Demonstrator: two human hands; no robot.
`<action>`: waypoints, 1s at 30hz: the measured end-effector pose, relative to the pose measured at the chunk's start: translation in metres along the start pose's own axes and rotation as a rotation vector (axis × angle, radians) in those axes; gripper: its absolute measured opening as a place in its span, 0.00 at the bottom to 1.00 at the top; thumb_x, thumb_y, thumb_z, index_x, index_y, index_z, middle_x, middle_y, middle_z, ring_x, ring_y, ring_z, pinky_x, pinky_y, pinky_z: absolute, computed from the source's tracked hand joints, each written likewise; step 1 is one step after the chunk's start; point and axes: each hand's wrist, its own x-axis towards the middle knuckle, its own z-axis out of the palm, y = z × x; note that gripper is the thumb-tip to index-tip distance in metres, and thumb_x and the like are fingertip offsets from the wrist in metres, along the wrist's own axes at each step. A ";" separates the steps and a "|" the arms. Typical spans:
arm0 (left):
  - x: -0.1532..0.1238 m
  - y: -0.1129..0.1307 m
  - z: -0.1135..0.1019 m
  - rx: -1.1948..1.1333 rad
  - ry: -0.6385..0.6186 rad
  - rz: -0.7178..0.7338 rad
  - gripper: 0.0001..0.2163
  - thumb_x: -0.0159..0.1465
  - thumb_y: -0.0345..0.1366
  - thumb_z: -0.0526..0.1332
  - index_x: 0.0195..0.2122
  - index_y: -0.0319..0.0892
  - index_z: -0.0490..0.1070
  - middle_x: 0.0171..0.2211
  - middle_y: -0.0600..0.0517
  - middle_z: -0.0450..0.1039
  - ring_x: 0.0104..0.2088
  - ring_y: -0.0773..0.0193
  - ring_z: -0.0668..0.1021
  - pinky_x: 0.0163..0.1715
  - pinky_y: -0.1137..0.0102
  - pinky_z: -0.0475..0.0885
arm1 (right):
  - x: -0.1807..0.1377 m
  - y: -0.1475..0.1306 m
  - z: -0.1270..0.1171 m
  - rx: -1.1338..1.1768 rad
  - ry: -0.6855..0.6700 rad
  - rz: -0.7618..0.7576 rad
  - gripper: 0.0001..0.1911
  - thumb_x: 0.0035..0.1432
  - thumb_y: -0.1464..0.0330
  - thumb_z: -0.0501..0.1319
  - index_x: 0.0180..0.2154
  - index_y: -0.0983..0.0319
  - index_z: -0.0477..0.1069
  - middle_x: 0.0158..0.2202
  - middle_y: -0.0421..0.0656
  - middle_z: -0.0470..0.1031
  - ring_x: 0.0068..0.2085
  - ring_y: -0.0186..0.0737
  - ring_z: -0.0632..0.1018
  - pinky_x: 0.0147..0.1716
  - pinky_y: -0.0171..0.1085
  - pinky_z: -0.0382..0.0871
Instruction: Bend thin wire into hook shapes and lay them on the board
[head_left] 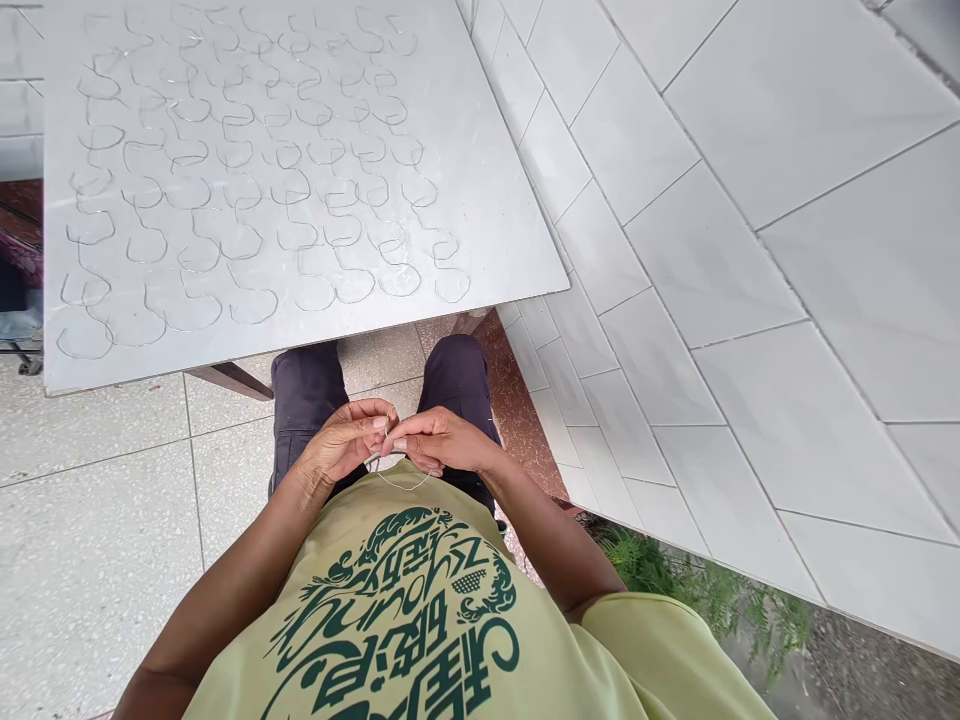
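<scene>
Close in front of my shirt, both hands meet over a thin wire (405, 487) that is bent into a curve. My left hand (352, 437) pinches it between thumb and fingertips. My right hand (442, 438) has its fingers closed on the wire too, touching the left fingertips. The lower loop of the wire hangs below my fingers; its upper part is mostly hidden by them. Beyond my knees, many S-shaped wire hooks (253, 305) lie in rows on a white tabletop (510, 245).
A white tiled wall (750, 250) runs along the right side, close to the table. One wooden table leg (232, 378) shows at the front left. The floor (97, 470) is speckled tile. Green plants (660, 570) grow at the lower right.
</scene>
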 end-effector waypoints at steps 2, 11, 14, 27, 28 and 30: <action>0.001 0.000 0.002 -0.006 -0.001 0.005 0.11 0.55 0.35 0.77 0.35 0.34 0.82 0.21 0.54 0.70 0.19 0.71 0.72 0.22 0.76 0.70 | 0.001 0.000 0.000 0.024 -0.015 0.002 0.21 0.69 0.55 0.62 0.47 0.68 0.79 0.16 0.31 0.63 0.18 0.27 0.64 0.21 0.30 0.63; 0.004 -0.002 0.004 -0.013 -0.003 0.083 0.07 0.58 0.34 0.75 0.35 0.37 0.80 0.25 0.54 0.71 0.22 0.71 0.73 0.22 0.76 0.70 | 0.002 -0.006 -0.004 0.001 -0.011 0.018 0.20 0.69 0.56 0.62 0.45 0.68 0.79 0.16 0.31 0.64 0.17 0.28 0.65 0.21 0.30 0.62; 0.006 -0.002 0.002 -0.007 0.000 0.106 0.08 0.59 0.35 0.74 0.35 0.37 0.80 0.25 0.54 0.71 0.22 0.71 0.72 0.22 0.75 0.70 | 0.003 -0.007 -0.004 0.010 -0.022 0.025 0.20 0.69 0.57 0.62 0.45 0.69 0.79 0.15 0.31 0.64 0.17 0.28 0.65 0.20 0.30 0.62; -0.002 0.006 0.003 0.089 0.071 0.105 0.08 0.61 0.36 0.74 0.35 0.37 0.81 0.32 0.48 0.78 0.27 0.68 0.77 0.28 0.74 0.71 | 0.006 -0.007 0.000 -0.040 0.080 0.062 0.20 0.69 0.55 0.61 0.44 0.67 0.77 0.17 0.31 0.65 0.17 0.27 0.63 0.20 0.29 0.59; -0.003 0.007 0.002 0.096 0.086 0.106 0.08 0.61 0.36 0.74 0.35 0.37 0.81 0.30 0.49 0.78 0.27 0.68 0.77 0.28 0.75 0.70 | 0.005 -0.008 -0.001 -0.060 0.081 0.074 0.20 0.69 0.54 0.61 0.44 0.66 0.77 0.19 0.33 0.69 0.18 0.27 0.65 0.20 0.30 0.60; -0.005 0.010 0.000 0.106 0.122 0.114 0.08 0.60 0.36 0.75 0.35 0.37 0.81 0.28 0.49 0.78 0.27 0.70 0.76 0.27 0.76 0.69 | 0.003 -0.011 -0.003 -0.154 0.145 0.059 0.21 0.70 0.53 0.60 0.45 0.66 0.76 0.29 0.40 0.76 0.23 0.30 0.72 0.23 0.31 0.65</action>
